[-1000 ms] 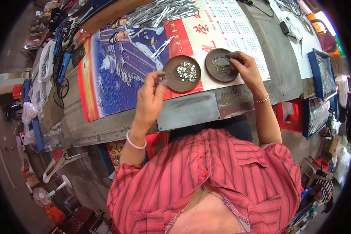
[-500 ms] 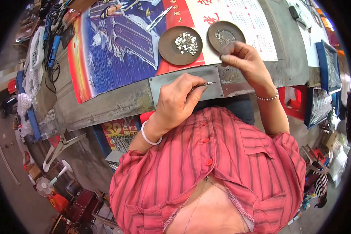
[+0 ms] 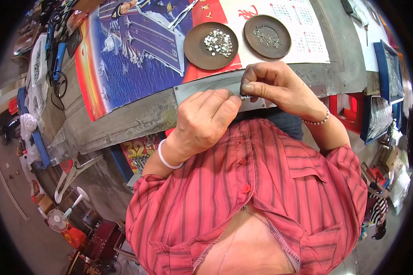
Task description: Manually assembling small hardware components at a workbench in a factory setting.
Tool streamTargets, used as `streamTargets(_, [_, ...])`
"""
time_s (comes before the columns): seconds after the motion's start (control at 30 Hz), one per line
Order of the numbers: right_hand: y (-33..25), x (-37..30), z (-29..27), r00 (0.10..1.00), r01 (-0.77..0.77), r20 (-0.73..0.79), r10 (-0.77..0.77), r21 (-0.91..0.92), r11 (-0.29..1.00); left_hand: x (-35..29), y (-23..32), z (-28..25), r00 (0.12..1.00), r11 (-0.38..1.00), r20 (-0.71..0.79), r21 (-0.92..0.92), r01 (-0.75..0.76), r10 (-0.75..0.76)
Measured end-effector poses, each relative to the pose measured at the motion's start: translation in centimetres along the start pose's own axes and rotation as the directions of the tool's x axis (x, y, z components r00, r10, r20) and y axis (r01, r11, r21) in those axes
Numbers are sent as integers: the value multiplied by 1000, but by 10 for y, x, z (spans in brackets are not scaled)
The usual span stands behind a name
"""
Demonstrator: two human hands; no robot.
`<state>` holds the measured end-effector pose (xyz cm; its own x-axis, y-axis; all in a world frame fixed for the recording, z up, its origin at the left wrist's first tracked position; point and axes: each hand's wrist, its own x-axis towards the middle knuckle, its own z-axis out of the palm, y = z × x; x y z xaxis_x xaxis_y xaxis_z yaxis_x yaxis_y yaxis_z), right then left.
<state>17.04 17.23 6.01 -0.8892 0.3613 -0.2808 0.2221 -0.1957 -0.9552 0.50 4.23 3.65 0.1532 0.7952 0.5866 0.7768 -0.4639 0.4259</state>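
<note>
My left hand (image 3: pixel 208 115) is closed around a small silvery metal piece (image 3: pixel 246 97), whose end sticks out past the fingertips. Thumb and forefinger of my right hand (image 3: pixel 282 89) are pinched together at that end, meeting the left fingertips. Whatever lies inside the right pinch is hidden. Both hands are over a grey metal plate (image 3: pixel 186 92) at the bench edge. Beyond them stand two round brown dishes. The left dish (image 3: pixel 193 51) holds many small shiny round pieces (image 3: pixel 219 43); the right dish (image 3: pixel 282 49) holds thin pin-like metal pieces (image 3: pixel 267 37).
A printed poster sheet (image 3: pixel 137 82) covers much of the grey bench (image 3: pixel 124 126). Blue-handled tools (image 3: pixel 59 59) and a dark cable lie at the left. Blue trays (image 3: pixel 387 75) and a red stool (image 3: pixel 346 107) are at the right. Metal tweezers (image 3: pixel 182 14) rest on the poster.
My right hand has come down and left from beside the right dish to the metal piece in my left hand. The left hand stays near the bench edge, still holding the piece.
</note>
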Motion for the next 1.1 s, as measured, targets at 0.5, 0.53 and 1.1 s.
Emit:
streamTargets(0.5, [5, 3, 10, 945, 292, 3, -328, -464, 837, -5, -6, -1, 999, 1000, 37, 15, -10, 10])
streamTargets(0.53, [3, 0, 12, 942, 293, 15, -334, -520, 802, -6, -6, -2, 999, 999, 39, -38, 23, -22])
streamTargets(1.1, [23, 12, 8, 905, 404, 77, -419, -470, 785, -20, -10, 1, 992, 997, 118, 72, 25, -33])
